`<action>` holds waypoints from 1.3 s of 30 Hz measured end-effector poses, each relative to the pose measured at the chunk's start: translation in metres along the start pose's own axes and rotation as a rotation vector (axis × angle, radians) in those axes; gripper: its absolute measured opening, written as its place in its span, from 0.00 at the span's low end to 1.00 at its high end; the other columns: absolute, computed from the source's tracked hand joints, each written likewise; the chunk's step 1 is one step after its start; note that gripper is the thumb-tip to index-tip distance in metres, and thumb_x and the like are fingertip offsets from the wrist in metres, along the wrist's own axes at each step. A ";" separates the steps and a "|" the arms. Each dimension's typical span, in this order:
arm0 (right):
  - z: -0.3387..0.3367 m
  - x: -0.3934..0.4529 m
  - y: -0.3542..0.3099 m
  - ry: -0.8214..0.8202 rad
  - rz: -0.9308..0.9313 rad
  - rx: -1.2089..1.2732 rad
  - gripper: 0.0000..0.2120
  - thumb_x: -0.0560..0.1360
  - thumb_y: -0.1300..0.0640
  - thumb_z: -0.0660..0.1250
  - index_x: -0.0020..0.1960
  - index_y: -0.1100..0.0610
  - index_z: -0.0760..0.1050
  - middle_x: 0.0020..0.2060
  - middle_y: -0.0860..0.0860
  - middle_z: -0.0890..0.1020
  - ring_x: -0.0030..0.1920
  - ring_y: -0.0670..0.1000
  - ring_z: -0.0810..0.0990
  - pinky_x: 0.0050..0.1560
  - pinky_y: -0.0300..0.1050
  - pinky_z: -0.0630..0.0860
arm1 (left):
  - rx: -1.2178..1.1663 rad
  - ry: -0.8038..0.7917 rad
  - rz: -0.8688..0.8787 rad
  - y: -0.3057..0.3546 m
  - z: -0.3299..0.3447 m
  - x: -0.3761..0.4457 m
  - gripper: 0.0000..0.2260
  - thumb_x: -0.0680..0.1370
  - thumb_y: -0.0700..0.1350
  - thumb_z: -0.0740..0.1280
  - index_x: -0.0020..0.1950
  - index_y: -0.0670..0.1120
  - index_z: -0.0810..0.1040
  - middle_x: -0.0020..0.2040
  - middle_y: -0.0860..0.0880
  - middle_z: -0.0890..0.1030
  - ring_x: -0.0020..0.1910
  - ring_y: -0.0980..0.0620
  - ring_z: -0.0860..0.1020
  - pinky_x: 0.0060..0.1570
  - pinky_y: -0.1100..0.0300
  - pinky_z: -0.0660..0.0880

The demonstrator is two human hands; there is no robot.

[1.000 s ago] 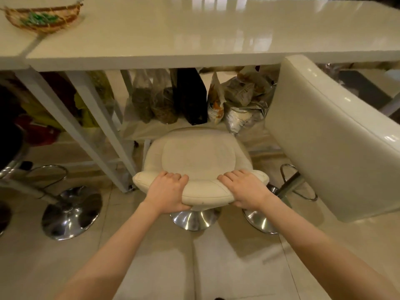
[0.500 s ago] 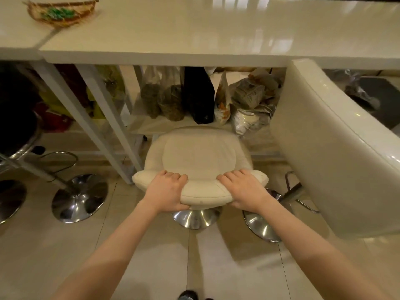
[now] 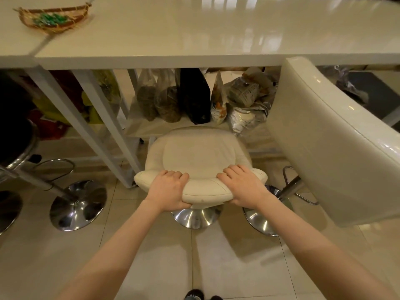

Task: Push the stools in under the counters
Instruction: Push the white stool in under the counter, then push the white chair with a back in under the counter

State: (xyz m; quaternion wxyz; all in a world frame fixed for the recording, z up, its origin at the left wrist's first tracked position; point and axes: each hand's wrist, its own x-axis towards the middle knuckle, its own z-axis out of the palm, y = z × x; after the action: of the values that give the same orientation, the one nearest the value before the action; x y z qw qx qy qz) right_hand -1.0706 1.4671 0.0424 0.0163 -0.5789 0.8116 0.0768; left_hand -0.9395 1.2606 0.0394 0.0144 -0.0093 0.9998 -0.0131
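Observation:
A cream stool [image 3: 199, 154] on a chrome base stands in front of the white counter [image 3: 194, 40], its seat low and just short of the counter's front edge. My left hand [image 3: 167, 189] grips the left part of its low backrest, fingers curled over the top and thumb underneath. My right hand [image 3: 243, 185] grips the right part the same way. A second, taller cream stool [image 3: 324, 137] stands at the right, its backrest touching the counter's edge. At the far left a black stool [image 3: 13, 135] sits partly under the counter.
White slanted counter legs [image 3: 86, 126] rise left of the held stool. Several bags [image 3: 194, 96] fill a low shelf under the counter, directly behind the seat. A woven basket [image 3: 52, 17] lies on the counter's left. Chrome bases [image 3: 78, 204] stand on the tiled floor.
The stool and both hands keep their grip and have hardly moved in the frame. The view has shifted: the counter, the basket and the black stool's base now lie further right and lower.

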 end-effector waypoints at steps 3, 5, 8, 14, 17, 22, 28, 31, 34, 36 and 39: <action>-0.009 -0.005 -0.007 -0.008 0.096 -0.037 0.39 0.65 0.42 0.71 0.68 0.56 0.62 0.70 0.60 0.65 0.69 0.60 0.62 0.70 0.56 0.54 | 0.022 -0.104 -0.025 0.003 -0.004 0.003 0.33 0.62 0.69 0.65 0.56 0.48 0.69 0.54 0.48 0.77 0.54 0.47 0.74 0.52 0.53 0.66; -0.016 -0.012 -0.011 -0.024 0.162 -0.055 0.44 0.64 0.42 0.72 0.72 0.57 0.55 0.73 0.60 0.59 0.72 0.59 0.56 0.72 0.56 0.48 | 0.027 -0.214 -0.049 0.006 -0.011 0.009 0.40 0.59 0.73 0.65 0.61 0.48 0.68 0.62 0.48 0.73 0.64 0.46 0.68 0.63 0.48 0.62; -0.026 -0.034 -0.011 -0.015 0.220 -0.067 0.48 0.66 0.42 0.71 0.74 0.56 0.48 0.74 0.58 0.56 0.73 0.58 0.53 0.73 0.55 0.46 | -0.024 -0.386 -0.138 0.012 -0.024 0.017 0.50 0.59 0.79 0.57 0.70 0.46 0.63 0.73 0.45 0.63 0.73 0.43 0.56 0.71 0.41 0.51; -0.071 -0.100 0.018 0.252 0.557 0.008 0.37 0.73 0.43 0.62 0.75 0.55 0.50 0.74 0.55 0.59 0.75 0.53 0.53 0.73 0.49 0.41 | -0.152 -0.199 -0.147 0.046 -0.070 0.065 0.39 0.72 0.71 0.51 0.75 0.47 0.54 0.77 0.44 0.55 0.75 0.43 0.54 0.72 0.42 0.50; -0.101 -0.134 0.034 0.423 0.794 -0.064 0.34 0.75 0.41 0.60 0.74 0.56 0.55 0.73 0.56 0.63 0.74 0.55 0.57 0.72 0.51 0.44 | -0.163 -0.046 -0.063 0.084 -0.107 0.105 0.33 0.76 0.67 0.50 0.75 0.49 0.54 0.77 0.43 0.54 0.75 0.43 0.53 0.72 0.43 0.51; -0.123 -0.172 0.059 0.443 1.060 -0.103 0.35 0.77 0.39 0.53 0.75 0.57 0.47 0.76 0.58 0.53 0.75 0.57 0.48 0.74 0.54 0.41 | -0.307 0.191 0.200 0.142 -0.157 0.163 0.29 0.78 0.64 0.51 0.75 0.53 0.51 0.77 0.45 0.51 0.76 0.45 0.51 0.73 0.42 0.53; -0.104 -0.177 0.071 0.364 1.170 0.009 0.40 0.77 0.36 0.51 0.74 0.58 0.35 0.75 0.58 0.40 0.74 0.57 0.36 0.71 0.52 0.33 | -0.387 0.260 0.347 0.180 -0.171 0.211 0.27 0.79 0.60 0.51 0.75 0.53 0.49 0.78 0.47 0.49 0.76 0.47 0.50 0.73 0.43 0.52; -0.091 -0.183 0.074 0.338 1.155 -0.014 0.41 0.76 0.35 0.50 0.74 0.56 0.33 0.75 0.58 0.39 0.74 0.57 0.35 0.70 0.52 0.31 | -0.352 0.226 0.342 0.183 -0.162 0.226 0.27 0.80 0.58 0.49 0.76 0.51 0.47 0.78 0.47 0.47 0.76 0.47 0.47 0.74 0.43 0.50; -0.087 -0.194 0.077 0.343 1.139 -0.024 0.40 0.75 0.34 0.50 0.74 0.54 0.35 0.76 0.56 0.41 0.74 0.55 0.36 0.70 0.52 0.32 | -0.373 0.249 0.372 0.188 -0.153 0.230 0.26 0.80 0.58 0.50 0.75 0.50 0.51 0.78 0.47 0.49 0.76 0.48 0.46 0.74 0.44 0.49; -0.085 -0.205 0.079 0.336 1.128 -0.037 0.40 0.75 0.34 0.50 0.75 0.54 0.36 0.76 0.56 0.43 0.75 0.55 0.37 0.71 0.52 0.32 | -0.415 0.307 0.396 0.193 -0.148 0.229 0.25 0.80 0.58 0.51 0.75 0.49 0.56 0.78 0.47 0.52 0.76 0.48 0.48 0.74 0.43 0.49; -0.083 -0.226 0.083 0.304 1.116 -0.055 0.39 0.75 0.32 0.45 0.74 0.54 0.35 0.76 0.56 0.43 0.73 0.54 0.35 0.71 0.52 0.32 | -0.425 0.358 0.441 0.204 -0.145 0.225 0.24 0.79 0.58 0.52 0.73 0.48 0.61 0.77 0.47 0.56 0.76 0.48 0.50 0.73 0.43 0.47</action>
State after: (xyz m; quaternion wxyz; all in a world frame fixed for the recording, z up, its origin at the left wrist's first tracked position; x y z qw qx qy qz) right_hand -1.0691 1.6933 0.1592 -0.1586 -0.0680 0.9849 0.0110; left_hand -1.1722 1.4639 0.1722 -0.1607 0.2066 0.9448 0.1972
